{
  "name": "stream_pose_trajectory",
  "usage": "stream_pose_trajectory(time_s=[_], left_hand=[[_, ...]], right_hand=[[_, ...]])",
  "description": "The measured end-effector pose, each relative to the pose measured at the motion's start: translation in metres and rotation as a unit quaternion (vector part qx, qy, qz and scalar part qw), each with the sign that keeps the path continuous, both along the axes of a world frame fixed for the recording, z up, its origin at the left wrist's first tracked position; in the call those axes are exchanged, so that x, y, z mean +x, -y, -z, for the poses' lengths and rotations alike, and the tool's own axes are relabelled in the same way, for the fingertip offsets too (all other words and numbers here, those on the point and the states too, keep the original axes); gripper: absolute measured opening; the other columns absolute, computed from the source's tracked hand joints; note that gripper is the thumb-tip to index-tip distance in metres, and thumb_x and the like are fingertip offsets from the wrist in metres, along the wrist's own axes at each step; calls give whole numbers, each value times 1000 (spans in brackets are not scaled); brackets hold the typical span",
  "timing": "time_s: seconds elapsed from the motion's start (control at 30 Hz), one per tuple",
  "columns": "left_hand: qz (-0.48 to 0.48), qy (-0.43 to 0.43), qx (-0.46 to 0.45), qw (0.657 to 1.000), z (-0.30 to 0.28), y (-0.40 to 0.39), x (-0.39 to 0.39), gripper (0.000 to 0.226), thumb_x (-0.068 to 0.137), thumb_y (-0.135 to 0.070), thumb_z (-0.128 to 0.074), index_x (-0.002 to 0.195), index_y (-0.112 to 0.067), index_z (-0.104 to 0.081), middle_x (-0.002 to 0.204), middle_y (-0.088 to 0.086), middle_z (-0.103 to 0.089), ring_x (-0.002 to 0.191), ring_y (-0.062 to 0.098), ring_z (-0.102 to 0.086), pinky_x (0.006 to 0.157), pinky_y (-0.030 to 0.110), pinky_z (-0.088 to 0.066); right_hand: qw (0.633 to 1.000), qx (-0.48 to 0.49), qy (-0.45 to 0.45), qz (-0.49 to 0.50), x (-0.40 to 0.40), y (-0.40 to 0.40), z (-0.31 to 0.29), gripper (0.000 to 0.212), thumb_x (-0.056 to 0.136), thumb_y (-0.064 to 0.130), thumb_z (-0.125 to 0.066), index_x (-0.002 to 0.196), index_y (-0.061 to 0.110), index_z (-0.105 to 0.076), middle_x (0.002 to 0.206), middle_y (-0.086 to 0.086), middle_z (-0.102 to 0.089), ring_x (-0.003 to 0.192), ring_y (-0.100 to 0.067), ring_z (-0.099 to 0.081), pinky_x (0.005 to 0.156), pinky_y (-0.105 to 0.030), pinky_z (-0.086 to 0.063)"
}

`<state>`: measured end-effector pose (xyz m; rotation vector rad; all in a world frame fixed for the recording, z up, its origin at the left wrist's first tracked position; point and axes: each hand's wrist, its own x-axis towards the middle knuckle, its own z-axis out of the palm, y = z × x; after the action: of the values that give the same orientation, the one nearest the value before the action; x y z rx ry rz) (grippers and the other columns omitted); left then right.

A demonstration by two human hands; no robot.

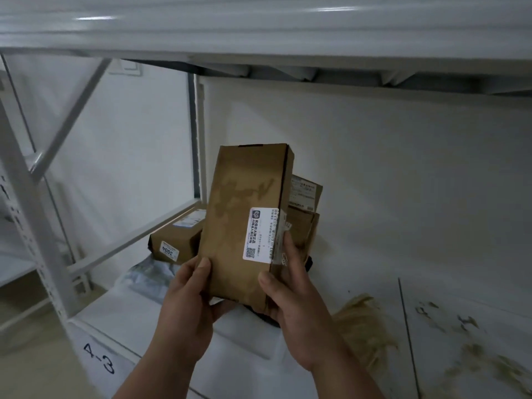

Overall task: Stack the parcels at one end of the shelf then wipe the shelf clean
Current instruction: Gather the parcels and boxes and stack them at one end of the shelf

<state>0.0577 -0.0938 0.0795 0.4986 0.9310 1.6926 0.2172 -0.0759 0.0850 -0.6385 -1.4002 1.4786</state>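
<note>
both hands, left hand (192,295) and right hand (290,286), grip the tall brown parcel (244,223) by its lower edges above the shelf (431,326), so it should be laid flat on the parcels (175,240) at the left end, edges squared.

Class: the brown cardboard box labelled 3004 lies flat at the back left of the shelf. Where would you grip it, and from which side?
Probably across the short labelled end of the brown cardboard box labelled 3004, coming from the front: that end faces outward, and its long sides run back toward the wall.
</note>
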Motion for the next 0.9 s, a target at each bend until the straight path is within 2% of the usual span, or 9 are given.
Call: stream_pose_trajectory(time_s=[0.13, 0.33, 0.47, 0.6, 0.67, 0.73, 0.83, 0.9], left_hand=[[-48, 20, -7, 999, 4, -8, -12, 16, 95, -16, -52, 109, -13, -58, 113, 13, -65, 103, 34, -64, 66, 43, -59], [-83, 36, -7, 996, 15, -29, -39, 22, 92, -9, -49, 113, -9, -54, 111, 14, -63, 107, 34, -62, 68, 44, -58], [-59, -4, -23, 998, 18, -56, -59, 16, 93, -13, -55, 108, -11, -60, 94, 8, -68, 99, 28, -65, 77, 45, -57], [-41, -24, -44, 998, 20, -81, -80, 12, 93, -16, -59, 103, -20, -64, 103, 5, -68, 98, 23, -65, 85, 47, -54], [-42, -63, -50, 996, 22, -93, -91, 15, 94, -16, -58, 107, -20, -64, 109, 4, -67, 100, 20, -64, 85, 43, -54], [-42, -122, -41, 991, 21, -102, -97, 19, 95, -15, -56, 112, -17, -62, 108, 0, -65, 95, 14, -63, 75, 32, -53], [-38, -184, -34, 982, 17, -114, -99, 11, 96, -26, -56, 100, -21, -65, 102, -3, -64, 88, 14, -63, 65, 24, -47], [-39, -259, -40, 964, 19, -123, -101, 14, 95, -35, -56, 99, -25, -65, 101, -8, -56, 89, 14, -61, 64, 23, -48]], right_hand=[[1000, -12, 5, -27, -12, -16, 0, 77, 85, 30, -73, 143, 56, -30, 137, 14, -58, 126, -11, -56, 106, -44, -46], [998, -60, 16, 18, -43, -39, 9, 47, 89, 18, -69, 128, 40, -52, 129, 0, -64, 109, -15, -67, 87, -35, -57], [992, -110, -4, 57, -62, -56, 19, 46, 88, 15, -70, 126, 37, -54, 128, -3, -64, 104, -16, -70, 83, -32, -58], [987, -133, 19, 90, -84, -68, 26, 49, 88, 25, -71, 127, 44, -51, 132, 0, -59, 108, -17, -67, 87, -35, -58], [983, -129, 75, 111, -97, -75, 30, 49, 92, 35, -65, 132, 53, -42, 129, 8, -59, 108, -15, -66, 89, -38, -58], [976, -135, 115, 127, -108, -79, 33, 52, 97, 41, -56, 140, 57, -30, 123, 13, -59, 100, -16, -68, 84, -34, -58], [968, -143, 132, 159, -119, -84, 38, 53, 100, 44, -48, 145, 55, -22, 108, 8, -66, 84, -18, -69, 71, -32, -56], [962, -159, 119, 189, -123, -87, 36, 49, 101, 42, -47, 143, 55, -27, 93, 0, -68, 73, -15, -65, 64, -30, -55]])
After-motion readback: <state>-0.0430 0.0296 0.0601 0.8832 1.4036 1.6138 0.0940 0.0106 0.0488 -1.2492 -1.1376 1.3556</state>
